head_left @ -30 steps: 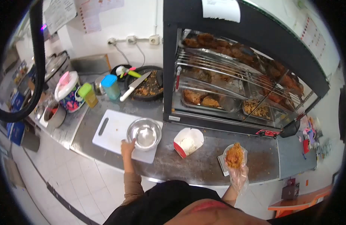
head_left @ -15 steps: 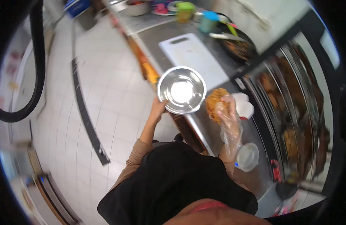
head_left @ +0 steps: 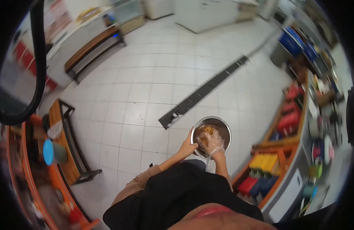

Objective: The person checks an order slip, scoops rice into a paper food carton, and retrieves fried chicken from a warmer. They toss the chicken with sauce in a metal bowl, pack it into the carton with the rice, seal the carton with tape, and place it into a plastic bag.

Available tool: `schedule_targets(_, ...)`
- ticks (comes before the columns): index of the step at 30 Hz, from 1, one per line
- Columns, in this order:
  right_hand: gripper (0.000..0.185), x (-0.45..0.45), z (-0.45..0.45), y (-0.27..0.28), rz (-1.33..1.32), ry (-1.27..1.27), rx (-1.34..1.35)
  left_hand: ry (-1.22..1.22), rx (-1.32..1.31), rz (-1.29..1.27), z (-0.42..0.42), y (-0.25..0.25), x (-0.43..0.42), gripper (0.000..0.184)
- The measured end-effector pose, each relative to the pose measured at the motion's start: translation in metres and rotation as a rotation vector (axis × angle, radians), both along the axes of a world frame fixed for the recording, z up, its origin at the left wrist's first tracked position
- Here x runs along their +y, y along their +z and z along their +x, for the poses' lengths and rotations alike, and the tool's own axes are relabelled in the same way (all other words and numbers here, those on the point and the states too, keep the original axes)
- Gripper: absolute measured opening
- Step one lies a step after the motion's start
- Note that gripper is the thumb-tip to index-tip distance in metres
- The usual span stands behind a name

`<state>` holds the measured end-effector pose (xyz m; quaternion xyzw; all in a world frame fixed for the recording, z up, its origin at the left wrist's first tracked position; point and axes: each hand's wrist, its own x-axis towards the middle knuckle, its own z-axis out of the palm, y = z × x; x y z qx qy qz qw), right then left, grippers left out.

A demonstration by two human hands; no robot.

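Note:
A shiny steel bowl (head_left: 228, 128) hangs in front of my body, over the tiled floor. My left hand (head_left: 188, 147) is closed on its left rim, the thumb lying over the edge. Inside the bowl is my right hand (head_left: 214, 143), covered by a loose clear plastic glove. Its fingers are around a golden-brown piece of fried chicken (head_left: 209, 130), which sits low in the bowl. The gloved fingers hide part of the piece, and the fingertips are blurred.
A dark drain strip (head_left: 207, 90) crosses the floor ahead. On the right runs a counter with a white cutting board (head_left: 286, 197) and orange shelving. To the left stand a wooden bench (head_left: 64, 147) and a blue-topped container (head_left: 54, 152). A grey-blue bin (head_left: 281, 53) is at far right.
My view has turned left, away from the counter and the glass cabinet. The fried chicken in my right hand has moved from beside the bowl to inside it. My left hand keeps the bowl.

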<state>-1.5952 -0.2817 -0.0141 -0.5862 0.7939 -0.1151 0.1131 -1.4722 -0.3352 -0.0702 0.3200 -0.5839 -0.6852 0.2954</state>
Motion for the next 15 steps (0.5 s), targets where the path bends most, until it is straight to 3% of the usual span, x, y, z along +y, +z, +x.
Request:
schedule_targets(1, 0.041, -0.030, 0.013, 0.000, -0.008, 0.067, 0.006, 0.039, 0.043, 0.245, 0.018, 0.009, -0.024, 0.077)
schedule_targets(4, 0.036, -0.125, 0.053, 0.015, 0.103, 0.264, -0.090, 0.186, 0.037, 0.203, 0.066, 0.006, -0.106, 0.075)
schedule_targets(5, 0.036, -0.158, 0.061, 0.017, 0.087, 0.302, -0.091, 0.237, 0.049, 0.284, 0.080, 0.023, -0.131, 0.073)
schedule_targets(7, 0.038, -0.207, 0.060, 0.010, 0.039, 0.534, -0.271, 0.268, 0.055, 0.287, 0.097, 0.013, -0.176, 0.072)
schedule_targets(8, 0.039, -0.242, 0.063, 0.004, -0.249, 0.681, -0.280, 0.292, 0.059, 0.258, 0.107, 0.017, -0.204, 0.072)
schedule_targets(10, 0.033, -0.312, 0.068, 0.004, -0.239, 0.636, -0.342, 0.405, 0.046, 0.400, 0.121, 0.026, -0.262, 0.073)
schedule_targets(13, 0.024, -0.427, 0.089, 0.022, -0.369, 0.764, -0.402, 0.417, 0.051, 0.370, 0.160, 0.014, -0.354, 0.072)
schedule_targets(15, 0.024, -0.506, 0.113, 0.034, -0.434, 0.808, -0.516, 0.557, 0.003, 0.309, 0.187, 0.013, -0.404, 0.072)
